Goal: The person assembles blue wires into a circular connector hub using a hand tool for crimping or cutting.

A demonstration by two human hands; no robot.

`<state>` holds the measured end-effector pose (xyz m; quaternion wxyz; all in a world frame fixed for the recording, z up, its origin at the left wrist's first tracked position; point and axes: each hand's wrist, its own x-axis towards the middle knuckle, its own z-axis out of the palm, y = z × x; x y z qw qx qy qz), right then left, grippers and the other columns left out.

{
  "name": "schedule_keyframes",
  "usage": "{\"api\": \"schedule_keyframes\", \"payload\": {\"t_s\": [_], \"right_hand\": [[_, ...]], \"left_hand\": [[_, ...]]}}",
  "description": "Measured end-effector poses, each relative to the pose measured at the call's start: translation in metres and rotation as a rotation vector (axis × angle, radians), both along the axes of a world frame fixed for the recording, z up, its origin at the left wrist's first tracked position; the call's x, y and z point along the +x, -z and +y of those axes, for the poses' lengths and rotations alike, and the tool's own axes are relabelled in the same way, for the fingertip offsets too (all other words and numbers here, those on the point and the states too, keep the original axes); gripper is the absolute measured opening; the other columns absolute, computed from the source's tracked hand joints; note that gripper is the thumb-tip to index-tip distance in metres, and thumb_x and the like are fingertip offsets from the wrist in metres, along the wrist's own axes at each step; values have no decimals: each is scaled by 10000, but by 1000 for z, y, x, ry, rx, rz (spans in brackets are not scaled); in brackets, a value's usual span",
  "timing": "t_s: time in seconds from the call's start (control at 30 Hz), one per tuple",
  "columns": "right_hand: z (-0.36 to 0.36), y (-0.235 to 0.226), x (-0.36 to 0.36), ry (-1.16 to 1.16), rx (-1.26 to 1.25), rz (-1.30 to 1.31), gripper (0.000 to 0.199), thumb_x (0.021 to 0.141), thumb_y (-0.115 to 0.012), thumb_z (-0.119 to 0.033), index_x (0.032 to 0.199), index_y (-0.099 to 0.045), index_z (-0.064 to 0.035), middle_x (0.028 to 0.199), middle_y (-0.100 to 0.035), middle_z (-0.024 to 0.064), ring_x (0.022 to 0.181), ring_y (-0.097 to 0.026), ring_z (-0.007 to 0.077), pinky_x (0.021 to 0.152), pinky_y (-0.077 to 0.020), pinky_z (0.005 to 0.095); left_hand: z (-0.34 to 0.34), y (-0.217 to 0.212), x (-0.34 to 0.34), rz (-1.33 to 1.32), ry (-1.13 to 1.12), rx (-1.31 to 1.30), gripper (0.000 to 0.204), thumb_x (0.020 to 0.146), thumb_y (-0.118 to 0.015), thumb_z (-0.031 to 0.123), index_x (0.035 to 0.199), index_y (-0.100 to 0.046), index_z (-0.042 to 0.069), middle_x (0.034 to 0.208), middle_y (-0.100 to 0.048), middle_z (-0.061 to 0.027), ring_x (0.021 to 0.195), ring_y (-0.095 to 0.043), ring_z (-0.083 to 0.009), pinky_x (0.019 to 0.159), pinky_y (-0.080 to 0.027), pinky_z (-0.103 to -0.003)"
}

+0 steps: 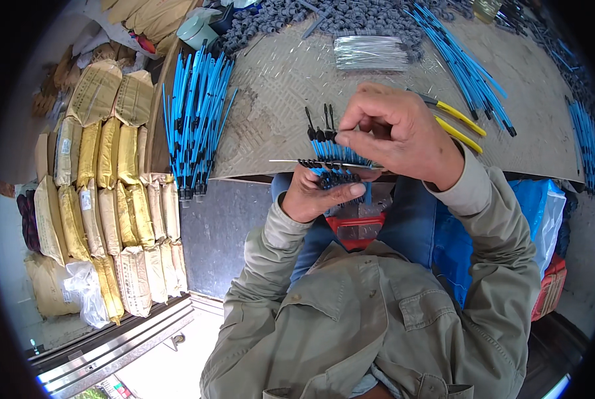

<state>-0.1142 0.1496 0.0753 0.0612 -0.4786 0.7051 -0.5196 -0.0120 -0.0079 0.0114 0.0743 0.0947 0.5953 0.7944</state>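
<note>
A big grey table (264,96) fills the far part of the scene, and a person in a grey-green shirt (337,312) sits at its near edge. On the left, a tall stack of yellow and tan packs (111,213) stands by the wall. A wide heap of small grey parts (271,26) covers the far side of the table. A shiny blue bag (454,233) is on the right, beside the person's arm. A big bunch of long blue rods (198,120) with black bits lies at the table's left side. Another bunch of blue rods (464,63) lies on the far right.

The left hand (314,199) is closed around a small bunch of blue sticks (343,154) with black tips. This bunch is just over the near edge of the table, in front of the person's belly. The right hand (397,133) is just above it, with the thumb and first finger pinched together by the black tips. I cannot tell if anything is between them.

A flat pile of silver wires (371,53) lies beyond the hands. Pliers with yellow handles (462,117) lie just right of the right hand. A red pouch (357,229) is between the person's legs. One thin silver strip (284,160) runs across the small bunch and pokes out to the left.
</note>
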Motion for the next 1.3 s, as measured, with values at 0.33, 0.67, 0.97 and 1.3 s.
{"api": "schedule_keyframes", "payload": {"t_s": [0.33,0.67,0.97,1.3], "right_hand": [[-1,10,-6,-67,-29,-170,149,807,-608,-28,956,-602,-27,766,-521,36,643,-482,70,536,-369,224],[-4,4,1,11,69,-24,133,794,-624,-52,917,-588,-20,718,-508,23,599,-474,82,519,-359,229],[-7,0,-5,-60,39,52,104,783,-645,-76,856,-593,-24,706,-502,12,599,-461,56,521,-359,221],[-15,0,-1,-113,7,-58,144,770,-657,-106,881,-590,-43,706,-487,22,590,-480,86,520,-369,233]], "left_hand": [[1,2,1,-24,-36,30,331,779,-647,-26,1094,-544,-12,964,-638,-96,943,-614,-199,826,-491,-320],[0,3,1,4,-27,-15,320,778,-651,-22,1083,-556,-12,971,-643,-110,935,-616,-199,825,-489,-321],[-3,6,1,80,4,-13,383,770,-643,-47,1132,-528,2,980,-645,-121,980,-601,-210,867,-476,-345],[-9,1,3,-21,61,41,382,756,-659,-44,1117,-549,12,983,-648,-100,980,-596,-190,860,-474,-326]]}}
